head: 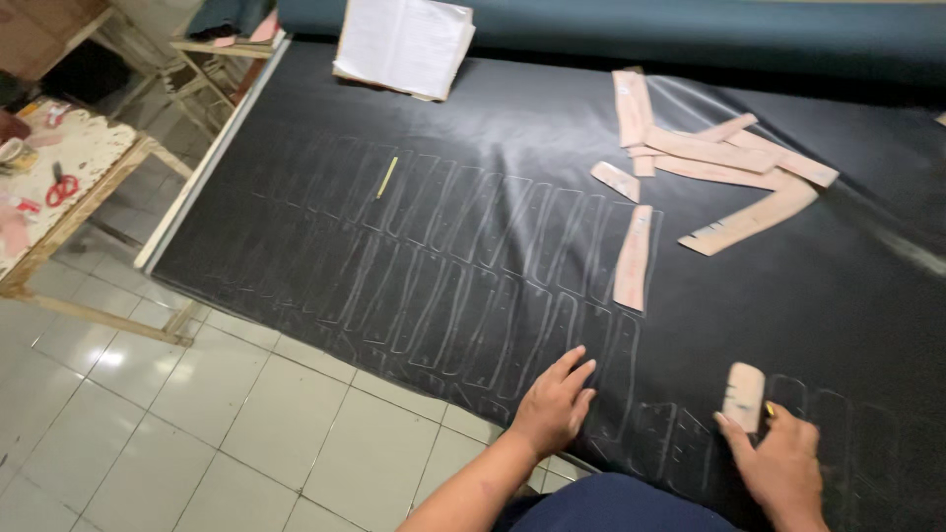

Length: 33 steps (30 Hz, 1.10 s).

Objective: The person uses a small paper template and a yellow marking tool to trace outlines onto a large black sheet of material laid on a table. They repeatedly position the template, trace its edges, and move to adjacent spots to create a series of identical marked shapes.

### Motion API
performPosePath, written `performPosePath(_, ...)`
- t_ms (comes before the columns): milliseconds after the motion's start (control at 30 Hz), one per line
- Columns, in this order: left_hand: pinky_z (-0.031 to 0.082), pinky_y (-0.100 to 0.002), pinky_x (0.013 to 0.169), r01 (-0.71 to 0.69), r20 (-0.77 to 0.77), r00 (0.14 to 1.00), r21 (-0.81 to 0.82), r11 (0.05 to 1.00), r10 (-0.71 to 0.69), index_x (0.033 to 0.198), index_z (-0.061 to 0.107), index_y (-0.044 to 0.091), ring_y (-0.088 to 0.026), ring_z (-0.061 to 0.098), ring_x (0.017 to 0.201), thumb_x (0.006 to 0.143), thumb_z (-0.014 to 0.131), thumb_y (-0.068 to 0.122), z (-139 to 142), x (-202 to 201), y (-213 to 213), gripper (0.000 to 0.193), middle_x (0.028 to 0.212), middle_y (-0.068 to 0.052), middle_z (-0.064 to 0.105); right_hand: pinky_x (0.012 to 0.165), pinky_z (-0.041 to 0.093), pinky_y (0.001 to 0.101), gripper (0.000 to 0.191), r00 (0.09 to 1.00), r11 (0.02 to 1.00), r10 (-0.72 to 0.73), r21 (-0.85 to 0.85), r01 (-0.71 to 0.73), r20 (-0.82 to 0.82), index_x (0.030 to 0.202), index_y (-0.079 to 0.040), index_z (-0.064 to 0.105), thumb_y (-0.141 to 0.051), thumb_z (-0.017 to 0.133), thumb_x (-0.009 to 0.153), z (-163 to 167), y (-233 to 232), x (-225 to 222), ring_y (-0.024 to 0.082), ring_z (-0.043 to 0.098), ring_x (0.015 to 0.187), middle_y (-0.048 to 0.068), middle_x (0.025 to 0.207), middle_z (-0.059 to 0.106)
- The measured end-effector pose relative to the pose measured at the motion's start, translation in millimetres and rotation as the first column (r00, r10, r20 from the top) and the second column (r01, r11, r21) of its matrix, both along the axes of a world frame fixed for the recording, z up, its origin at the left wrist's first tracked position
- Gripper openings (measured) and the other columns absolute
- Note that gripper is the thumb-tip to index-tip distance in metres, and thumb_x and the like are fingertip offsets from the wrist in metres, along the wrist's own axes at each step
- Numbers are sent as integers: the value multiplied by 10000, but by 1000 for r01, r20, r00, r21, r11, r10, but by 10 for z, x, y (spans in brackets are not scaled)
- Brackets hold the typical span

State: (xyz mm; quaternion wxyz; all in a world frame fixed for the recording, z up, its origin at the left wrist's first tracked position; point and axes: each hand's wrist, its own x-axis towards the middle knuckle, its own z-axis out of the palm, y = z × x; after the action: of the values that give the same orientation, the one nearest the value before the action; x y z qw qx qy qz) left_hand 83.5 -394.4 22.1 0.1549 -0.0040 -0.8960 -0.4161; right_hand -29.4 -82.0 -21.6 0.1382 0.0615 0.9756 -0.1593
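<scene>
Single head-worn view, looking steeply down and forward over a wide table covered in dark chalk-marked fabric (493, 236). Close range: left hand (554, 406) and right hand (783, 463) sit at the bottom edge of the frame. White tiled floor (197, 414) fills lower left; far table edge runs along the top.

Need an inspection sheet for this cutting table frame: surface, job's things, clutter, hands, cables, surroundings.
Surface: dark fabric spread over the table, rows of chalk outlines.
Job's things: small card template on the fabric, pencil tip beside it.
Clutter: loose card templates, yellow pencil, open booklet.
Hands: left hand flat on fabric; right hand touching the small template.
Cables: nothing seen.
Surroundings: tiled floor, side table with red scissors.
</scene>
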Motion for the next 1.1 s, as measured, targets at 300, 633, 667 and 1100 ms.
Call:
performPosePath(300, 455, -388, 1108, 63, 97, 987, 504, 861, -129, 1295, 651, 5, -293, 592, 1309, 932, 698, 99, -348, -82, -454, 378, 1387, -165, 639, 959, 534, 505, 709, 981, 988, -132, -101, 118, -143, 1372, -32, 668, -429, 816, 803, 76, -69, -37, 396, 682, 1110, 232, 1227, 705)
performPosePath(633, 477, -335, 1080, 117, 225, 903, 692, 712, -367, 1291, 627, -16, -193, 611, 1266, 925, 681, 106, -555, -269, -568, 389, 1417, -104, 590, 973, 525, 453, 595, 894, 959, -274, -171, 226, -355, 1310, -58, 647, -320, 833, 808, 146, -331, 105, 352, 655, 1147, 173, 1257, 666)
performPosePath(667, 474, -337, 1086, 140, 221, 901, 668, 731, -374, 1279, 638, -21, -193, 608, 1282, 925, 684, 107, -569, -288, -571, 379, 1429, -108, 581, 944, 518, 459, 638, 920, 959, -243, -217, 181, -307, 1296, -75, 639, -366, 841, 764, 167, -388, 180, 348, 643, 1120, 167, 1239, 628)
performPosePath(1100, 531, -307, 986, -95, 335, 929, 626, 774, -157, 1177, 715, -3, -181, 726, 1084, 936, 624, 108, -566, -283, -492, 281, 1132, -107, 776, 787, 557, 474, 350, 830, 989, -124, -1, 148, -544, 1231, -166, 675, -323, 657, 918, 79, 148, 462, 333, 679, 913, 92, 1071, 625)
